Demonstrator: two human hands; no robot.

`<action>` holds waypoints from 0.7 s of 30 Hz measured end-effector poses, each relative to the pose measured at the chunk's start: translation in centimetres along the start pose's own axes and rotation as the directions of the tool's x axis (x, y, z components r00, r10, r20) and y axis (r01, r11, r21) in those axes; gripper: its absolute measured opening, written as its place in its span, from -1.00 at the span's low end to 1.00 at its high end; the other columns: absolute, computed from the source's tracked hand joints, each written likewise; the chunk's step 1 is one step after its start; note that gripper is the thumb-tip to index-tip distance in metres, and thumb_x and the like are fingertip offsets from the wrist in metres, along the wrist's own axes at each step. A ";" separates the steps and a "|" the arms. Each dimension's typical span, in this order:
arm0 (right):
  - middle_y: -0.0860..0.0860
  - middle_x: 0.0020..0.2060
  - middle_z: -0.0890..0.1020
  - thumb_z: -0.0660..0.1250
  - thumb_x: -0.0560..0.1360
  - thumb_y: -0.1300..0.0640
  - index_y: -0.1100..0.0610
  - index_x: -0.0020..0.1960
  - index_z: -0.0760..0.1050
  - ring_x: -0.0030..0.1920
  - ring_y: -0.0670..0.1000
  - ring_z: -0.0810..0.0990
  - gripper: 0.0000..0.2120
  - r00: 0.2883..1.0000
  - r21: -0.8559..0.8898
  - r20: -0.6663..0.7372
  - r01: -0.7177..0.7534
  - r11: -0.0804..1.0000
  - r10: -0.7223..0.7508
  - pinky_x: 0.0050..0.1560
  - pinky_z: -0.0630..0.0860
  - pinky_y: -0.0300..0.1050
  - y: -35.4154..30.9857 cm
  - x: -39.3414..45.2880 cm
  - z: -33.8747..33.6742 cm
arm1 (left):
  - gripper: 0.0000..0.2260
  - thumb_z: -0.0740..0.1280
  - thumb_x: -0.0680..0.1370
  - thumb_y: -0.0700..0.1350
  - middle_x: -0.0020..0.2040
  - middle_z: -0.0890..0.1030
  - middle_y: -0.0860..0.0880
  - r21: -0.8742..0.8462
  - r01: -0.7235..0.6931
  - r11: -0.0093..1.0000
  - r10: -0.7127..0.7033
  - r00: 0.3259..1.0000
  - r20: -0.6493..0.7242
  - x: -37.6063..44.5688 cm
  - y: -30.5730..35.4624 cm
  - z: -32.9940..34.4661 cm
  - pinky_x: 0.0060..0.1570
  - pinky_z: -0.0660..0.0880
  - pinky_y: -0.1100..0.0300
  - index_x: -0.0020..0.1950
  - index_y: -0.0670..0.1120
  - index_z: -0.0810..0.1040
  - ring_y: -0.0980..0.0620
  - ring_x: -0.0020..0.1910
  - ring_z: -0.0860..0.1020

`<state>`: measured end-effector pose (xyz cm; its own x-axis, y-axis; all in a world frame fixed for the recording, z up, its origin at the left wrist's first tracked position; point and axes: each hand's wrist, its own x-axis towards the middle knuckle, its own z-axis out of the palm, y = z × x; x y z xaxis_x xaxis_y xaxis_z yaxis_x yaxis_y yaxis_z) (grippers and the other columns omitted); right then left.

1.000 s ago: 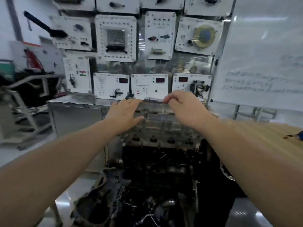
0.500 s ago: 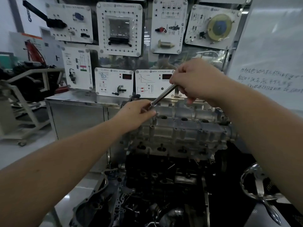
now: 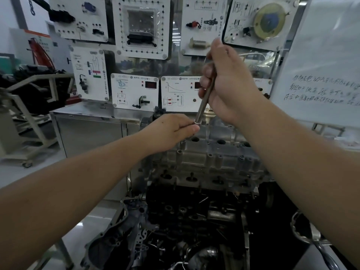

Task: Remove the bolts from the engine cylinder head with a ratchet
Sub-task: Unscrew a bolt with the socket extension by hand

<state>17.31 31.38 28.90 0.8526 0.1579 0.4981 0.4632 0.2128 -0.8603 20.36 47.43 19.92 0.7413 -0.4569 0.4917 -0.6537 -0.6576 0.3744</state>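
Across the far wall we see a bank of white training panels (image 3: 140,26) with gauges, sockets and small red displays, and at the far right a whiteboard (image 3: 319,55) with handwritten lines. Below the panels stands a steel cabinet (image 3: 87,131). Near us, filling the middle, sits the engine: a dark block (image 3: 194,211) with the grey cylinder head (image 3: 210,160) bolted on top, its upper face showing a row of round holes and small bosses.

Our right hand (image 3: 229,82) is raised above the head's far edge, fingers curled firmly round the handle of the ratchet (image 3: 204,102), which slants down and to the left. Our left hand (image 3: 171,131) is at the head's far left corner, thumb and fingers pinching the ratchet's lower end just above the casting.

Whether a bolt sits in that lower tip we cannot tell; the fingers cover it.
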 end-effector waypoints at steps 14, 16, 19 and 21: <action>-0.03 -0.50 0.28 0.14 0.65 -0.15 0.05 -0.32 0.39 -0.48 -0.03 0.17 -0.56 0.983 0.178 -0.131 -0.103 0.979 0.127 -0.40 0.14 -0.15 0.8 -0.7 -6.8 | -0.63 0.20 0.67 0.13 -0.42 0.44 0.11 -0.143 -0.067 0.987 0.078 0.994 0.072 4.2 3.7 7.3 -0.34 0.37 0.31 -0.30 0.03 0.38 0.19 -0.43 0.42; -0.03 -0.51 0.27 0.13 0.64 -0.10 0.05 -0.33 0.38 -0.48 -0.03 0.15 -0.58 0.981 0.176 -0.146 -0.104 0.979 0.131 -0.41 0.13 -0.14 0.6 -1.0 -7.9 | -0.62 0.18 0.68 0.12 -0.43 0.43 0.14 -0.151 -0.069 0.986 0.083 0.992 0.090 4.9 4.4 8.2 -0.38 0.34 0.35 -0.31 0.03 0.36 0.19 -0.46 0.39; -0.03 -0.51 0.26 0.12 0.64 -0.07 0.05 -0.32 0.35 -0.49 -0.02 0.14 -0.61 0.978 0.160 -0.163 -0.104 0.982 0.130 -0.42 0.12 -0.14 0.4 -1.2 -9.3 | -0.61 0.16 0.69 0.12 -0.44 0.42 0.13 -0.174 -0.051 0.983 0.073 0.990 0.124 5.9 5.5 9.3 -0.40 0.34 0.35 -0.28 -0.02 0.40 0.20 -0.49 0.37; -0.03 -0.52 0.27 0.11 0.65 -0.06 0.06 -0.31 0.35 -0.50 -0.02 0.15 -0.61 0.976 0.157 -0.173 -0.107 0.982 0.135 -0.43 0.12 -0.16 0.4 -1.3 -10.0 | -0.59 0.14 0.69 0.13 -0.37 0.52 0.04 -0.163 -0.051 0.985 0.074 0.988 0.135 6.4 6.0 9.8 -0.34 0.40 0.30 -0.19 -0.12 0.49 0.16 -0.47 0.42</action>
<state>18.75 21.65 26.81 0.9360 0.0158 0.3515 0.3250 0.3438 -0.8810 22.66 34.75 17.59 0.7049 -0.5809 0.4071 -0.7068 -0.5270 0.4720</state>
